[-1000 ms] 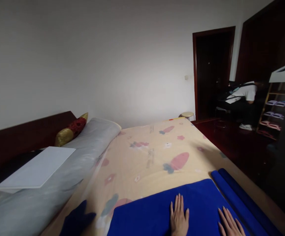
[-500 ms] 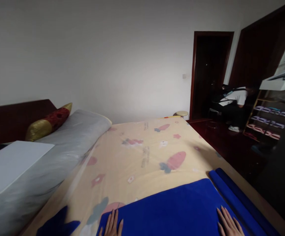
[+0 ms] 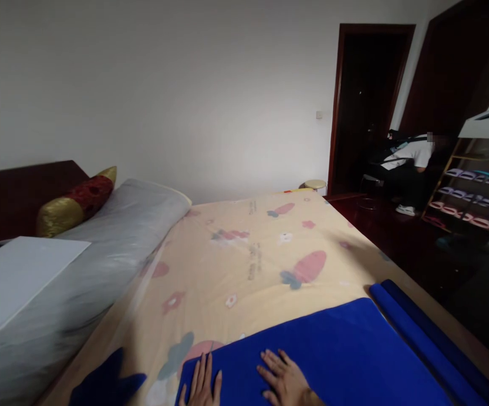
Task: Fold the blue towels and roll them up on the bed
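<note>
A bright blue cloth lies flat on the near end of a bed with a pale yellow carrot-print sheet. My left hand rests flat on the cloth's left edge, fingers stretched out. My right hand lies flat on the cloth just right of the left hand, fingers spread. Neither hand holds anything. A rolled or folded strip of blue cloth runs along the bed's right edge.
A long grey bolster with a white board on it lies along the left, with a red-and-gold cushion by the dark headboard. At the back right a person crouches beside a shoe rack and a dark doorway.
My left hand slid from the cloth's middle to its left edge. My right hand has come from the cloth's right side to the middle, close to the left hand.
</note>
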`<act>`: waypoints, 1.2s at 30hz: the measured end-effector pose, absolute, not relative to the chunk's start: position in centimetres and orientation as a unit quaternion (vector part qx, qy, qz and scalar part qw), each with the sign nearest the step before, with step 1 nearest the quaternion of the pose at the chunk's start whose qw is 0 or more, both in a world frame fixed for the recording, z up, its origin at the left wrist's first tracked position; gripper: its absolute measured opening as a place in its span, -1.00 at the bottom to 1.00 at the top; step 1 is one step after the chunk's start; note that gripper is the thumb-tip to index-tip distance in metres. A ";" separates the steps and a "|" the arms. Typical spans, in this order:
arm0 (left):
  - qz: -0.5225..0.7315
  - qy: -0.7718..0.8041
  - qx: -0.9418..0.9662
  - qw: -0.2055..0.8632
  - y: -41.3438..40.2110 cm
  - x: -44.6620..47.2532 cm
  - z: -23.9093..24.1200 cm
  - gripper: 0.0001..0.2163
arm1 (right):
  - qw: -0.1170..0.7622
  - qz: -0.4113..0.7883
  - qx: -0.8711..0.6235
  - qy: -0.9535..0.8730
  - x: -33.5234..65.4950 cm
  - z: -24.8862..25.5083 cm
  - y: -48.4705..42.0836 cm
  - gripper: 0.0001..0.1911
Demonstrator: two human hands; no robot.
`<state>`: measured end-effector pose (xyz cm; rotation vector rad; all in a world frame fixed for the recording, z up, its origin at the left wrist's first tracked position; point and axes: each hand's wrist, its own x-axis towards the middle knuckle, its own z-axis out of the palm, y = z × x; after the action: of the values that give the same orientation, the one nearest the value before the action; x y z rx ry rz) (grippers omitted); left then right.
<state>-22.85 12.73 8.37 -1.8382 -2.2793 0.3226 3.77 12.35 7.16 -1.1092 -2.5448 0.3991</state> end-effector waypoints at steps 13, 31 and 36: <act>0.038 -0.769 -0.631 0.092 12.7 -23.3 7.2 -0.44 | 0.137 0.054 -0.699 -0.700 34.7 3.9 14.5 -0.30; 0.024 -0.757 -0.652 -0.024 12.4 -10.8 10.7 -0.46 | 0.213 -0.020 -0.659 -0.721 23.4 3.1 15.1 -0.43; -0.012 -0.640 -0.752 -0.156 11.5 -1.1 7.5 -0.45 | 0.230 0.097 -0.545 -0.800 14.6 3.3 12.6 -0.45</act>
<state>-1.08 11.53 7.47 -2.6320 -2.2389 -0.0409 14.59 12.59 3.31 -1.5001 -2.2011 0.2674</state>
